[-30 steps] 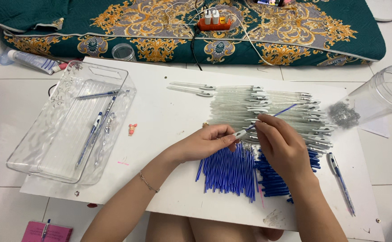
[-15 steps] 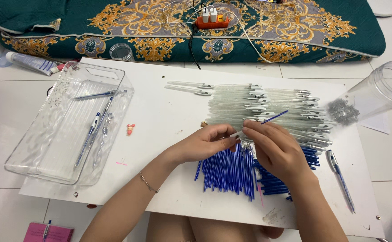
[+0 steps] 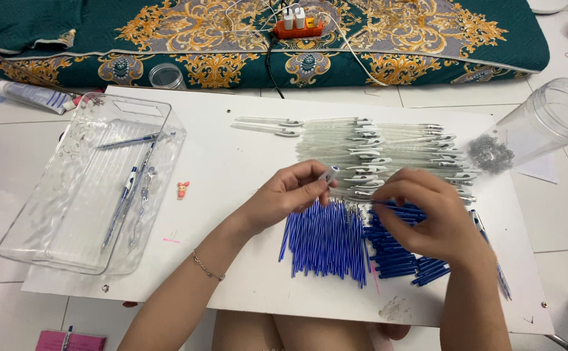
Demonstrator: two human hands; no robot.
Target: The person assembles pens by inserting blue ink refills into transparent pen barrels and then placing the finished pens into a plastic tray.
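White board [image 3: 232,162] on floor tiles: left hand [image 3: 290,195] pinches a pen barrel [image 3: 329,174], right hand [image 3: 427,214] pinches a thin refill over sorted blue refills [image 3: 326,240], within reach.

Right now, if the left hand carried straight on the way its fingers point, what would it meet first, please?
Probably the right hand: the left hand, holding a clear pen barrel, points rightward at it, just above the blue refills. Depth is unclear.
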